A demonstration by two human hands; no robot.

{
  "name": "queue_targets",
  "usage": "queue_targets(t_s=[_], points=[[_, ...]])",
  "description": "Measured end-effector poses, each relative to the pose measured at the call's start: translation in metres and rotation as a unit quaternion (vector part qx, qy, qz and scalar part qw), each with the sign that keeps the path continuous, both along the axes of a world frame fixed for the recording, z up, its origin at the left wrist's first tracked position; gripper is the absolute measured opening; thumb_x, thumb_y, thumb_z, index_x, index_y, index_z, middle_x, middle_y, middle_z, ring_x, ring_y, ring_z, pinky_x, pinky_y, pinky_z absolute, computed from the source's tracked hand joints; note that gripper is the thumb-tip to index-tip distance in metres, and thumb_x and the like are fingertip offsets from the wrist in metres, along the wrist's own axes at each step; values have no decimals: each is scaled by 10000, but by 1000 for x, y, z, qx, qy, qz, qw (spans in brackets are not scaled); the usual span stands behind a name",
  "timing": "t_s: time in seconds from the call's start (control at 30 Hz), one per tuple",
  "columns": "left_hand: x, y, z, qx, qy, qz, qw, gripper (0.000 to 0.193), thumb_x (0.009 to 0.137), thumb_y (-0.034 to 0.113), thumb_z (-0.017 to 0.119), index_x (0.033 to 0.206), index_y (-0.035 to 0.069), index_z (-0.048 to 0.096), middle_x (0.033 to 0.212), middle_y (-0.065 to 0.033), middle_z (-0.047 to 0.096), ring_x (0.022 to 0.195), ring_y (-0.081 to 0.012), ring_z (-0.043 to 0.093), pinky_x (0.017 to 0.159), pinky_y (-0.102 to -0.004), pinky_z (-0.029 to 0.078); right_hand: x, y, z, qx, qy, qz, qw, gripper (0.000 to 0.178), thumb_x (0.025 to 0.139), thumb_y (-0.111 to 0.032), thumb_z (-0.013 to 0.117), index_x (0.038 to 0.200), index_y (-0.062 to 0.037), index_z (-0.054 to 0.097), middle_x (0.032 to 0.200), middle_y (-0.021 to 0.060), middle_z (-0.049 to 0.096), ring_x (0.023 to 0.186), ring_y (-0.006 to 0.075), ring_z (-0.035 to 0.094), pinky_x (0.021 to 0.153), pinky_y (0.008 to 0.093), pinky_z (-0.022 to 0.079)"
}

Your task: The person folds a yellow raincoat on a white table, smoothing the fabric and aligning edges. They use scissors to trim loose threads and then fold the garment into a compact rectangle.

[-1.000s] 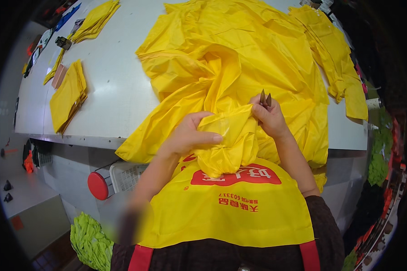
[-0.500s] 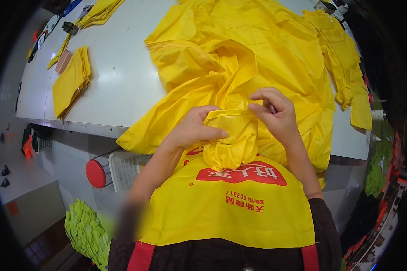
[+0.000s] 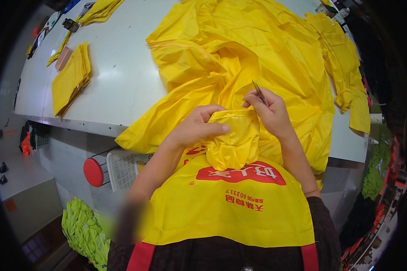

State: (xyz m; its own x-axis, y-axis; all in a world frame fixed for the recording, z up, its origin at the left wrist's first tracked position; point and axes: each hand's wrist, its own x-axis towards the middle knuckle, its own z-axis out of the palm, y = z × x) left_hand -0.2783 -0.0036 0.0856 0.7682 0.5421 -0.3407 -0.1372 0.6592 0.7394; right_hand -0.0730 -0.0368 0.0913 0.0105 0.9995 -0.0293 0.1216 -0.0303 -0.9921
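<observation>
The cloth [image 3: 236,128] is in front of the apron [image 3: 203,226], its folded edge running crosswise from the left hand [image 3: 199,126], which pinches it, to a right corner just below the nearer right hand [image 3: 271,110], curled around snips [image 3: 260,93] pointing forward and left

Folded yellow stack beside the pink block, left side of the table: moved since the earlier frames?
No. The folded yellow stack keeps its place relative to the pink block and white table; all three shift together, upward in view.
</observation>
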Motion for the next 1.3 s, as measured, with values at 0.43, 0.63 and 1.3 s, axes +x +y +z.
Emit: queue_targets(t_s=[0.43, 0.63, 1.3], points=[[12, 4, -39, 141, 133, 237, 952, 109, 779, 62, 629, 873, 14, 600, 780, -14, 611, 713, -59, 545, 635, -198, 418, -19, -7, -10, 89, -198, -25, 976, 315, 662, -175, 760, 681, -17, 489, 608, -26, 443, 535, 53, 384, 475, 239, 328], [14, -6, -14, 85, -48, 170, 981, 449, 751, 101, 696, 1112, 10, 444, 1060, -56, 546, 988, -123, 523, 870, -282, 431, -5, 37, -1, -96, 75, -77, 990, 123, 717, -24, 615, 728, -53, 496, 620, -45, 465, 519, 39, 404, 459, 203, 323], [6, -13, -9, 117, 21, 220, 968, 139, 873, 114, 514, 908, -5, 577, 801, 5, 585, 695, -41, 512, 649, -188, 419, -17, -3, 27, 176, -199, -22, 964, 276, 710, -195, 736, 853, -30, 568, 699, 22, 519, 648, 94, 473, 557, 235, 394]])
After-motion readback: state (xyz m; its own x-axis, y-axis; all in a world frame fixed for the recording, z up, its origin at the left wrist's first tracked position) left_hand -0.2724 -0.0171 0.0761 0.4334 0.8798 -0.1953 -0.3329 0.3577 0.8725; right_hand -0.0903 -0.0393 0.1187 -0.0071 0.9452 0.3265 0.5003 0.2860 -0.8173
